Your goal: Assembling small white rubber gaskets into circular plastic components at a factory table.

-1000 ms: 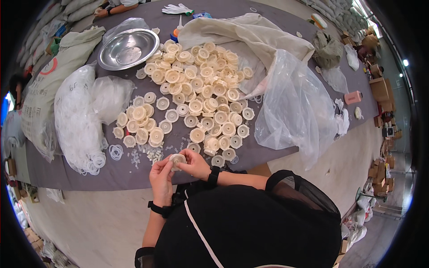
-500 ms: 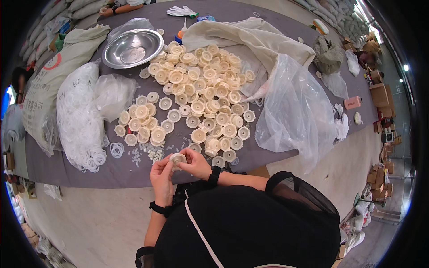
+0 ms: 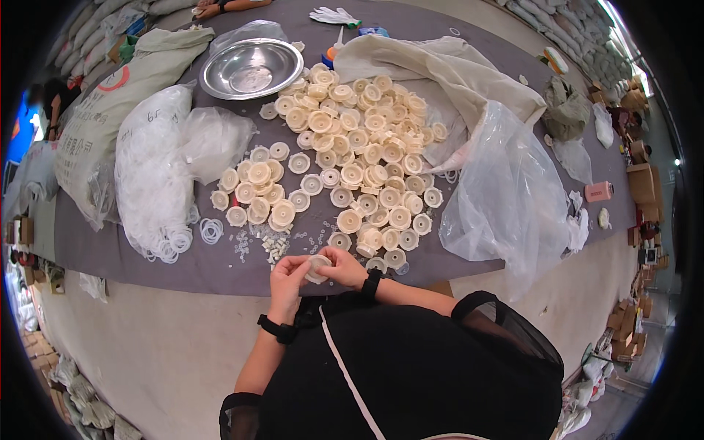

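Observation:
A round cream plastic cap [image 3: 317, 269] is held between my two hands just above the table's near edge. My left hand [image 3: 288, 282] pinches its left side, and my right hand [image 3: 345, 268] grips its right side with thumb and fingers. Beyond them lies a big heap of similar cream caps [image 3: 381, 158], with a smaller cluster of caps [image 3: 258, 192] to its left. Close by my left hand are small white pegs [image 3: 275, 247] and tiny clear rings [image 3: 242, 246] scattered on the grey cloth.
A steel basin [image 3: 251, 70] stands at the far left of the heap. Clear bags of white rings [image 3: 154, 176] and a woven sack [image 3: 99, 132] fill the left side. A clear plastic bag [image 3: 488, 198] and a pale cloth sack [image 3: 440, 66] lie at right; a white glove [image 3: 334, 16] lies far back.
The whole view has shifted, so table and hands sit farther right and most table things higher. Both hands keep hold of the cap, which now looks more tilted.

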Action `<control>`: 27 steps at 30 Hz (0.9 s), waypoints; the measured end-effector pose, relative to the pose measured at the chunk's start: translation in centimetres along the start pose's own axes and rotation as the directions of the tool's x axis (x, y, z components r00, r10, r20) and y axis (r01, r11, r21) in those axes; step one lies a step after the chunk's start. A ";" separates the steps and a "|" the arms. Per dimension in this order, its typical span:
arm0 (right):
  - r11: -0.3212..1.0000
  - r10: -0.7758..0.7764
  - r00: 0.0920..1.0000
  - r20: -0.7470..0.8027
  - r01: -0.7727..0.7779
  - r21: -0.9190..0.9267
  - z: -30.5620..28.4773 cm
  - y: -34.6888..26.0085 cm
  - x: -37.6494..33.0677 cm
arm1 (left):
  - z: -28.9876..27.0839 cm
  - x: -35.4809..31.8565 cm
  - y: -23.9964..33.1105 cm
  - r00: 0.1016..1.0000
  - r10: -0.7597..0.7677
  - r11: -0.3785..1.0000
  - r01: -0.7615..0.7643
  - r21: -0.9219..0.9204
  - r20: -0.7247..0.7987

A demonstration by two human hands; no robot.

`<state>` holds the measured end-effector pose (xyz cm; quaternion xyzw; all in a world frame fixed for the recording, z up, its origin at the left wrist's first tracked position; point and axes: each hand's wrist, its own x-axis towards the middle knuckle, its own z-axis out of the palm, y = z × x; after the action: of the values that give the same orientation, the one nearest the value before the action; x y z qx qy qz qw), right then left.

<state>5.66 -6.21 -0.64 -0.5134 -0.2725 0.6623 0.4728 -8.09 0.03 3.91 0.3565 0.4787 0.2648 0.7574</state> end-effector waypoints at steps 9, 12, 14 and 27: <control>0.996 -0.068 0.986 -0.154 0.075 0.040 1.2 1.2 1.2 | -0.6 1.2 -0.3 1.000 0.009 1.000 -0.009 0.029 -0.008; 0.988 -0.007 0.960 -0.280 0.051 0.149 0.4 0.6 1.9 | -0.6 2.0 0.0 0.994 -0.104 0.988 0.099 -0.117 -0.035; 0.965 0.098 0.933 -0.346 -0.003 0.264 -1.2 -0.3 2.1 | -2.6 3.8 -0.6 0.994 -0.052 0.999 0.051 -0.014 -0.100; 0.518 0.289 0.921 -0.263 0.080 0.852 -5.8 -3.8 -1.5 | -0.7 9.3 -3.5 0.928 0.326 0.333 -0.293 0.896 0.182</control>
<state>12.51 -6.78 1.36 -0.3484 0.2122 0.6275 0.6632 -4.79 5.05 -4.06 0.7909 0.4791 0.1041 0.3662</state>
